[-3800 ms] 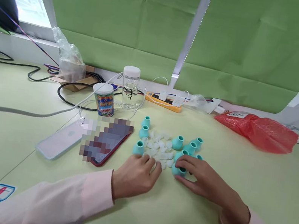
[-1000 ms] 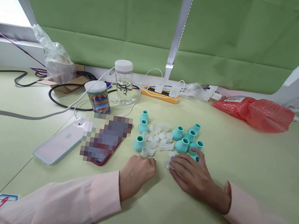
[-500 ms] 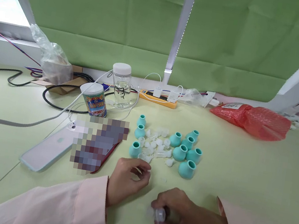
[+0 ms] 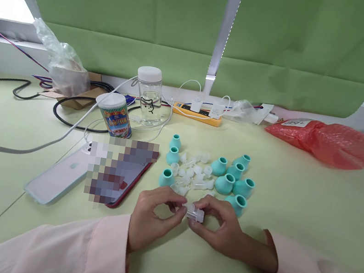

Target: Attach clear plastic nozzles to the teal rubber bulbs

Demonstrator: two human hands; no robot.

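Note:
My right hand (image 4: 219,226) grips a short clear plastic tube (image 4: 195,213) between thumb and fingers, the tube lying sideways just above the table. At the tube's left end, my left hand (image 4: 161,210) is closed in a pinch. What sits between its fingertips is too small and covered to make out. Just beyond both hands lies a loose pile of small translucent plastic parts (image 4: 202,184). Teal rubber bulbs with open necks flank that pile: three on the left, such as this teal bulb (image 4: 166,179), and several on the right, such as this one (image 4: 224,184).
Left of the hands lie a pale phone (image 4: 60,174) and a phone in a red case (image 4: 129,188). Behind them stand a printed tub (image 4: 117,118) and a clear bottle (image 4: 149,103). A yellow power strip (image 4: 202,116) and a red plastic bag (image 4: 341,145) lie at the back.
My right hand has moved up and left with the clear tube, turning it sideways. Its end now meets my left hand's fingertips. The left hand stays pinched in nearly the same place.

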